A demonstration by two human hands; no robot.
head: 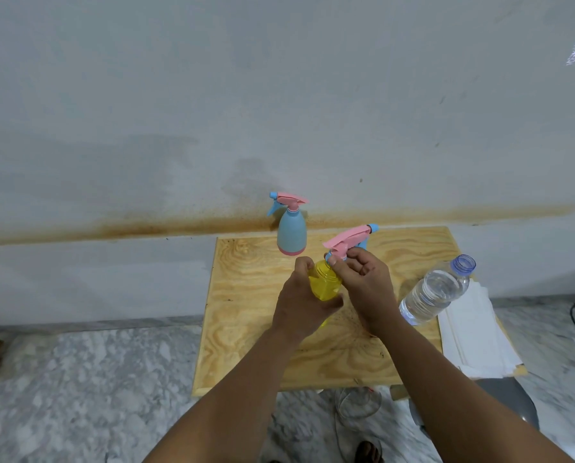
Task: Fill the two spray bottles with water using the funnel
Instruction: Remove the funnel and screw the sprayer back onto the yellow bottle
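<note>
On a small plywood table set against a stained grey wall, the left hand wraps around the body of a yellow spray bottle near the table's centre, holding it upright. The right hand pinches the neck just under the pink-and-blue spray head, thumb and forefinger curled at the collar, the other fingers loosely bent behind; the head tilts with its nozzle pointing toward two o'clock. Whether the head sits fully seated on the neck cannot be told. A second spray bottle, the blue one, stands upright at twelve o'clock from the yellow one, at the table's far edge, close to the wall, with its own pink head in place and its nozzle pointing toward nine o'clock. At three o'clock from the hands stands a clear water bottle with its cap off, largely full. Just beside it, at the table's right edge, lies a stack of white paper overhanging the corner. The floor below is grey-white marble.
</note>
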